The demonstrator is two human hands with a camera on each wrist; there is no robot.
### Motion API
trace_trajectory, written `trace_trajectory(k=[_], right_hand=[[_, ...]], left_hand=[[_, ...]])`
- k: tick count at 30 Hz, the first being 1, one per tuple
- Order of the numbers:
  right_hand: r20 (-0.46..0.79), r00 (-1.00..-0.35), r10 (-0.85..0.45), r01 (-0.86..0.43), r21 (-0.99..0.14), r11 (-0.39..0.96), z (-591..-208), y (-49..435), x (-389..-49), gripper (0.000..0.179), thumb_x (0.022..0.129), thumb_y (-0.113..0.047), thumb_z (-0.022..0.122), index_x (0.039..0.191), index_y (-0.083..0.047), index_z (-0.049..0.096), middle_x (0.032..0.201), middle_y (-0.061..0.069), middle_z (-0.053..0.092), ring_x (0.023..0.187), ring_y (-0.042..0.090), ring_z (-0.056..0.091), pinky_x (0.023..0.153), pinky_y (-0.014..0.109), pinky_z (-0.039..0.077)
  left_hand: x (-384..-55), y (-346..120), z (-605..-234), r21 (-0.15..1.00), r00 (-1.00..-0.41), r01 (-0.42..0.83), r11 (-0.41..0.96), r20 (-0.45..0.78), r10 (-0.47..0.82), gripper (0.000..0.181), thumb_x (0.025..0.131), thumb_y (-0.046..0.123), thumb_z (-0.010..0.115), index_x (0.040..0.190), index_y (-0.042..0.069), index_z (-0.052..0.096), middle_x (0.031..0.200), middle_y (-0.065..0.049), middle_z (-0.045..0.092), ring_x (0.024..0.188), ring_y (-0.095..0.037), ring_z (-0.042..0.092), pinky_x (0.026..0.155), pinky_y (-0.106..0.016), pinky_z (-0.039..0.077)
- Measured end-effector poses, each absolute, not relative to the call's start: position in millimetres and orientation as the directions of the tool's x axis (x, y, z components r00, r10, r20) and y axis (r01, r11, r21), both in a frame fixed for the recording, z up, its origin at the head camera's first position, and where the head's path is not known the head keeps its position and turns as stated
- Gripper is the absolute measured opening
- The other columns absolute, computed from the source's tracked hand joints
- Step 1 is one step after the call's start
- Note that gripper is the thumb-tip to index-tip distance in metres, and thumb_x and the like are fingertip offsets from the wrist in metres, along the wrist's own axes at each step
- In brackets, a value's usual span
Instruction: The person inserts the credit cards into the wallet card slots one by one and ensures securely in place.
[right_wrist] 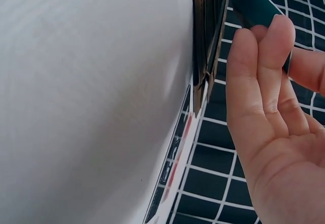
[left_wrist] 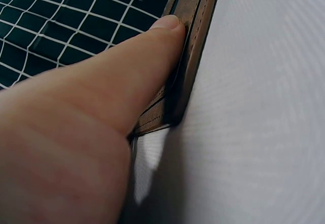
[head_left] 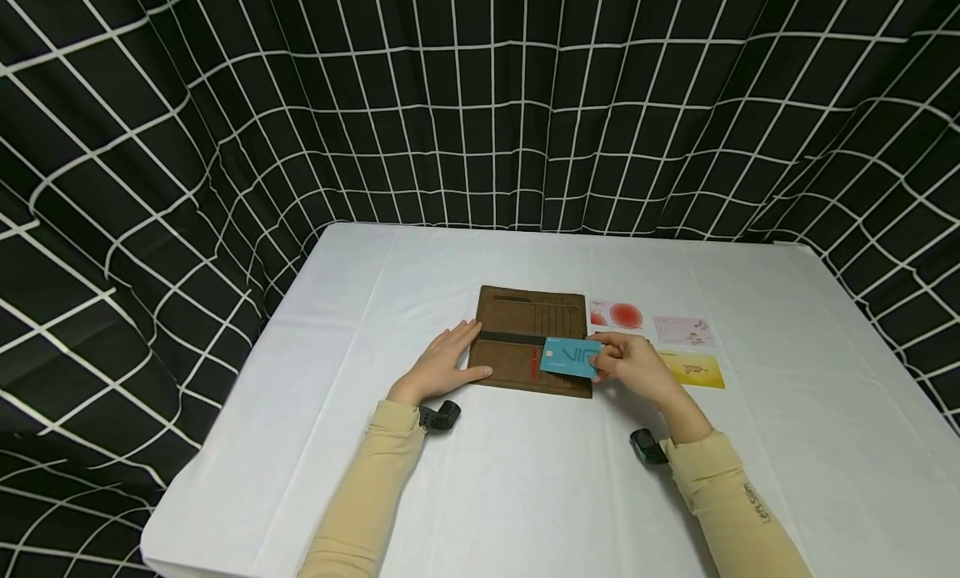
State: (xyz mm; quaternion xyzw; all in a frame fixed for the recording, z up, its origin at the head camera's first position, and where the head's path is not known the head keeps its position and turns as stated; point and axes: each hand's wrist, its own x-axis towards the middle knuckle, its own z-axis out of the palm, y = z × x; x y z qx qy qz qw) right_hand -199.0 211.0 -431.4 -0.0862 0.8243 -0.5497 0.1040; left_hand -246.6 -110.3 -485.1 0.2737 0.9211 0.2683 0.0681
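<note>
A brown wallet lies spread flat on the white table, with card slots along its right side and a red strip showing in its near half. My left hand rests at the wallet's left edge, fingers extended; in the left wrist view its thumb presses on the stitched leather. Between thumb and fingers, my right hand pinches a blue card by its right end, over the wallet's near right part. The right wrist view shows this card edge-on beside the fingertips.
Right of the wallet lie a white card with a red circle, a pale pink card and a yellow card, partly behind the right hand. Black curtains with a white grid surround the table.
</note>
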Motion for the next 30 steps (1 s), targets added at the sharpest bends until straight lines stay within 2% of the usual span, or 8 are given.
trace_trajectory(k=[7, 9, 13, 16, 19, 30], right_hand=[[-0.104, -0.978, -0.183, 0.011, -0.894, 0.448, -428, 206, -197, 0.045, 0.089, -0.004, 0.055, 0.129, 0.012, 0.045, 0.066, 0.019, 0.060, 0.071, 0.031, 0.066, 0.081, 0.038, 0.051], [-0.098, -0.980, -0.172, 0.011, -0.893, 0.449, -427, 204, -196, 0.045, 0.088, -0.004, 0.056, 0.128, 0.013, 0.045, 0.064, 0.020, 0.059, 0.070, 0.031, 0.066, 0.081, 0.038, 0.052], [-0.119, -0.980, -0.157, 0.044, -0.910, 0.412, -424, 201, -193, 0.045, 0.087, -0.001, 0.058, 0.127, 0.016, 0.044, 0.059, 0.014, 0.054, 0.068, 0.030, 0.065, 0.075, 0.036, 0.054], [-0.143, -0.976, -0.163, 0.070, -0.919, 0.388, -423, 200, -191, 0.045, 0.087, 0.000, 0.058, 0.127, 0.016, 0.043, 0.058, 0.010, 0.053, 0.067, 0.028, 0.065, 0.073, 0.035, 0.054], [-0.152, -0.971, -0.183, 0.073, -0.924, 0.376, -424, 200, -190, 0.043, 0.088, 0.000, 0.057, 0.126, 0.016, 0.044, 0.059, 0.013, 0.056, 0.067, 0.028, 0.066, 0.074, 0.034, 0.054], [-0.188, -0.949, -0.254, 0.090, -0.932, 0.352, -430, 207, -193, 0.043, 0.088, 0.001, 0.055, 0.126, 0.017, 0.043, 0.065, 0.016, 0.060, 0.070, 0.038, 0.064, 0.070, 0.042, 0.055]], left_hand=[[-249, -111, -487, 0.529, -0.844, 0.462, 0.711, 0.015, 0.537, 0.084, 0.087, 0.058, 0.052, 0.149, 0.012, 0.019, 0.153, -0.003, 0.015, 0.139, -0.013, 0.007, 0.111, -0.029, 0.002], [-249, -111, -487, 0.526, -0.844, 0.463, 0.714, 0.016, 0.536, 0.084, 0.086, 0.059, 0.051, 0.149, 0.013, 0.019, 0.153, -0.002, 0.015, 0.139, -0.013, 0.007, 0.111, -0.028, 0.002], [-250, -111, -488, 0.525, -0.843, 0.463, 0.714, 0.011, 0.538, 0.085, 0.087, 0.059, 0.051, 0.149, 0.013, 0.018, 0.153, -0.002, 0.015, 0.139, -0.013, 0.007, 0.111, -0.028, 0.002], [-249, -111, -487, 0.528, -0.842, 0.463, 0.712, 0.011, 0.539, 0.085, 0.087, 0.059, 0.051, 0.149, 0.013, 0.018, 0.153, -0.002, 0.015, 0.139, -0.013, 0.007, 0.111, -0.029, 0.002], [-249, -111, -486, 0.533, -0.843, 0.459, 0.711, 0.009, 0.538, 0.084, 0.087, 0.058, 0.052, 0.149, 0.012, 0.018, 0.153, -0.002, 0.015, 0.139, -0.013, 0.007, 0.111, -0.029, 0.002], [-248, -111, -486, 0.533, -0.842, 0.463, 0.708, 0.013, 0.540, 0.084, 0.087, 0.058, 0.052, 0.149, 0.012, 0.019, 0.153, -0.004, 0.016, 0.139, -0.013, 0.008, 0.111, -0.029, 0.002]])
